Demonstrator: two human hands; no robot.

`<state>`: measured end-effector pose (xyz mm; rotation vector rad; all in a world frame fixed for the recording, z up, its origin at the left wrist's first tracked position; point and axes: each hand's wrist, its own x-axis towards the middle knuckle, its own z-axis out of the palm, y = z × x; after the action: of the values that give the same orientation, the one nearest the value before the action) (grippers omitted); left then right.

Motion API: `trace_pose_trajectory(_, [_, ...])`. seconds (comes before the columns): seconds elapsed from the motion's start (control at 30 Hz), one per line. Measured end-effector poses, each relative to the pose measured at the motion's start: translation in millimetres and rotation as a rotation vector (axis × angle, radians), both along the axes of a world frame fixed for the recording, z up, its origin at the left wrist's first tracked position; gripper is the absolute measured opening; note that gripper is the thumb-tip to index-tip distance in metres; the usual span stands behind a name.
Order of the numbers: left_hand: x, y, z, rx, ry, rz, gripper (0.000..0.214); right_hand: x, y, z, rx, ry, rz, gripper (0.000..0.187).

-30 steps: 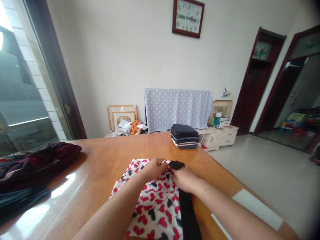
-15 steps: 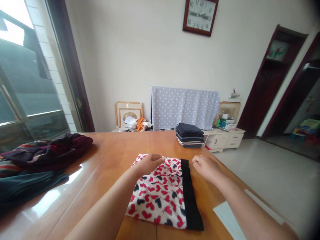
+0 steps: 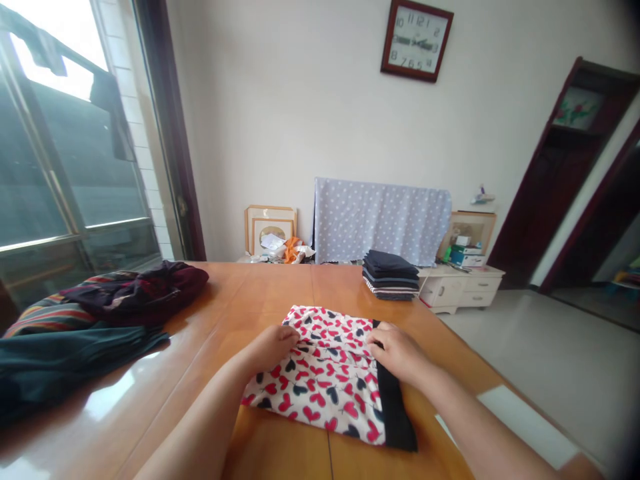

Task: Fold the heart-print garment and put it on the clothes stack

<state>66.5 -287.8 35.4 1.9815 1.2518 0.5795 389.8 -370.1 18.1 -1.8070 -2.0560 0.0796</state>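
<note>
The left hand [image 3: 273, 348] and right hand [image 3: 397, 353] lie on a folded heart-print cloth [image 3: 325, 380], fingers together; any grip is hard to tell. The cloth sits near the wooden table's [image 3: 260, 287] near edge, with a stack of folded dark clothes [image 3: 390, 275] at the far edge and heaped clothes [image 3: 100, 313] to the left.

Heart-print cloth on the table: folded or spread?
Folded, it seems. The heart-print cloth lies as a flat rectangle on the wooden table, its black band along one side, the left hand and right hand on top.

Head-worn camera, facing forward and down, right there close above the left hand [image 3: 273, 348] and right hand [image 3: 400, 355], desk [image 3: 270, 293] below
</note>
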Motion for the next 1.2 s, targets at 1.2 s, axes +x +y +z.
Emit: trace_pose_trajectory(1.2, [-29, -11, 10.0, 0.229, 0.450, -0.151, 0.015, -44, -39, 0.4, -0.234, 0.162, 0.061, 0.013])
